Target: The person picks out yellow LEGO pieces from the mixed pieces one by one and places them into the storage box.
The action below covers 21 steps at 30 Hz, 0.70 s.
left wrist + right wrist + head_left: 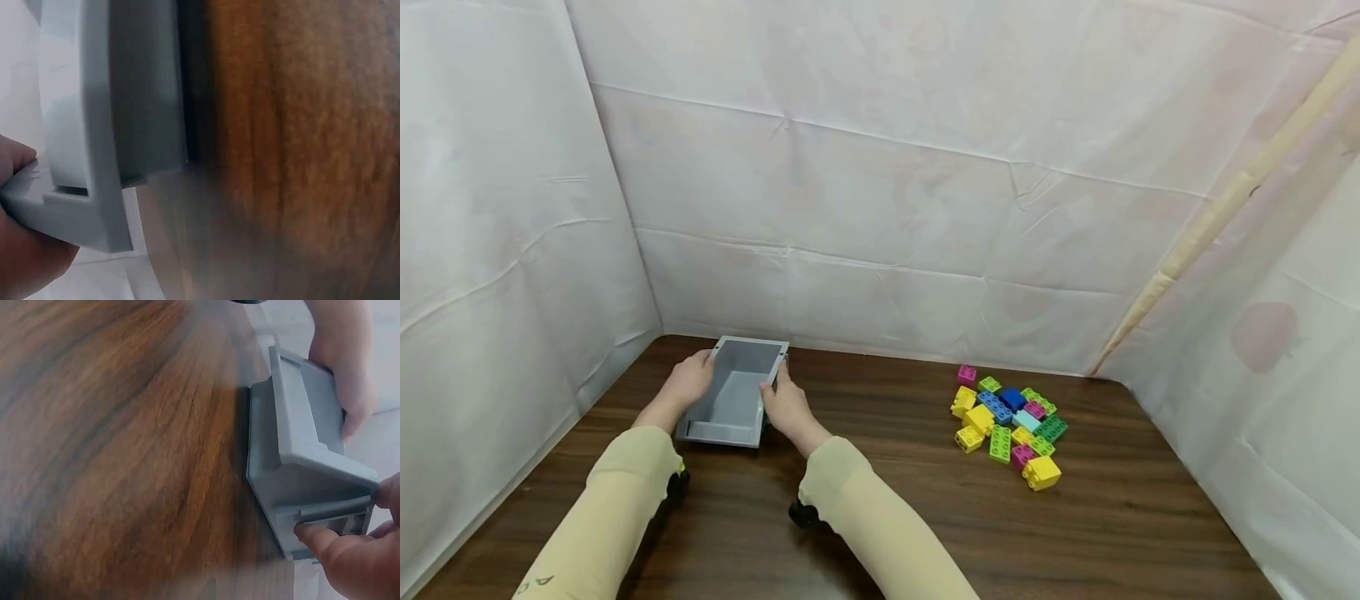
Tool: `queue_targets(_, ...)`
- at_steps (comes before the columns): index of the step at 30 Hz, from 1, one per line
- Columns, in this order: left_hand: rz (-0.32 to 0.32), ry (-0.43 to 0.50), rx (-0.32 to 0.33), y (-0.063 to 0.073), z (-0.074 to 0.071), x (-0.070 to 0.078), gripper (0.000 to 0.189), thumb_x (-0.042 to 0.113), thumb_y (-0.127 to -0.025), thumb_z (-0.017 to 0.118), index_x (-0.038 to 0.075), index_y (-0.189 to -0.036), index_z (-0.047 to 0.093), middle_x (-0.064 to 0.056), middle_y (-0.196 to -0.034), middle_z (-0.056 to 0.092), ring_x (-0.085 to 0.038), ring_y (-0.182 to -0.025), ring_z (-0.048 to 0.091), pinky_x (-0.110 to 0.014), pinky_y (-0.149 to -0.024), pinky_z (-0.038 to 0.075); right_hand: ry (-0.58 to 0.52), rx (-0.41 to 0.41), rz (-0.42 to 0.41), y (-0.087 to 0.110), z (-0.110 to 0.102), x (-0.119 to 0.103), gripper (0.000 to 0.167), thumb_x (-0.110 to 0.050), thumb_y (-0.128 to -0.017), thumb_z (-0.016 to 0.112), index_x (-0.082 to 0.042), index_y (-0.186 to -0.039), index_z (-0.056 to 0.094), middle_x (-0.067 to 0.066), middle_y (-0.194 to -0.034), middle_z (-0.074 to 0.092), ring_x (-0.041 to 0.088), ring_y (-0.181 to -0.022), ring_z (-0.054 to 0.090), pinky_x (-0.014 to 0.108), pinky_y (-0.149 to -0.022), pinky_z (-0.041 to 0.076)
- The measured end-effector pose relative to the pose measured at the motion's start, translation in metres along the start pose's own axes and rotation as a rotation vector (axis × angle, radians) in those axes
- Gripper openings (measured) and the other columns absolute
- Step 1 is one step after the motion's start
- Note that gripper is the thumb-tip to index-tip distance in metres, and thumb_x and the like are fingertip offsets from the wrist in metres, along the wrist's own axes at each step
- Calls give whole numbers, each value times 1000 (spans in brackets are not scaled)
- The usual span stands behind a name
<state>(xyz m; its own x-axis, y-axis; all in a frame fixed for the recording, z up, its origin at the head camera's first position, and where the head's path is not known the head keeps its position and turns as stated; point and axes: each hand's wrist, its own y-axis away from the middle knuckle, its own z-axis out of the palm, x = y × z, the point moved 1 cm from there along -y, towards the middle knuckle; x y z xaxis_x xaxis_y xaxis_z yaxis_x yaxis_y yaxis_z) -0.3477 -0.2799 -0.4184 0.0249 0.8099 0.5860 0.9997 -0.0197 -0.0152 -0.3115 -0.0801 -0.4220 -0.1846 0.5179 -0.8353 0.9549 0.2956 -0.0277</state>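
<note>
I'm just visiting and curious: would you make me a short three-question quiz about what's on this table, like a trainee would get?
1. True or false: the gray bin has blocks in it.
2. Which hands hold the bin? A) left only B) right only C) both
3. Fill in: the pile of toy blocks lies on the wooden table to the ____ of the bin.

Key: 1. False, its inside looks empty. 2. C, the left hand and right hand grip its opposite sides. 3. Right.

Faint dark marks on the cream sleeve (542, 582) at lower left of the head view, not legible, no other text
</note>
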Motion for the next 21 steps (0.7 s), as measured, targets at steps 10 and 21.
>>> queue_targets(10,9,-5,60,-2,4,5,49,18,-102,19,-13,-137,32,-36,-135,38,-53,-123,37,-61,-97,35,11,10,33,-3,-2,-3,61,-29,-101,39,-1,-149,16,16,-138,49,23,-123,51,37,-100,42)
queue_targets(21,-21,17,34,1,5,3,51,21,-103,17,-13,-140,28,-35,-139,34,-52,-127,34,-61,-100,32,-25,-22,78,0,1,-4,61,-28,-101,40,-4,-150,13,15,-136,51,23,-122,53,38,-99,42)
